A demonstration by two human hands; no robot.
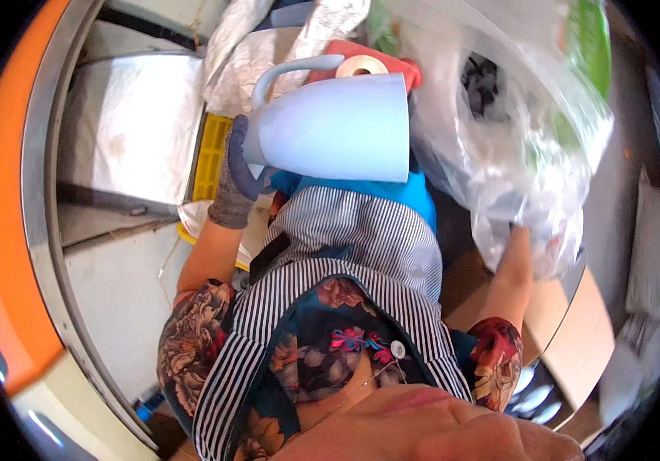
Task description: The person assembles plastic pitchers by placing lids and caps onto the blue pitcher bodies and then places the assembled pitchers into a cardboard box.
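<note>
My left hand (244,165), in a grey-and-blue glove, grips the narrow end of a light blue plastic jug (330,127). The jug lies sideways above my lap, its wide end facing right and its curved handle (291,69) on the far side. One end of that handle appears free of the body. On the right, my bare right forearm (516,265) reaches into or behind a large clear plastic bag (526,177). The film covers my right hand, so its fingers and anything in them are hidden. Dark items (483,84) show through the bag.
Beyond the jug lies a tape roll (362,67) on a red object (326,52). White sacking (249,65) and a yellow crate (211,154) are at the left, beside a metal-edged orange machine (14,192). A cardboard piece (576,338) stands near my right elbow.
</note>
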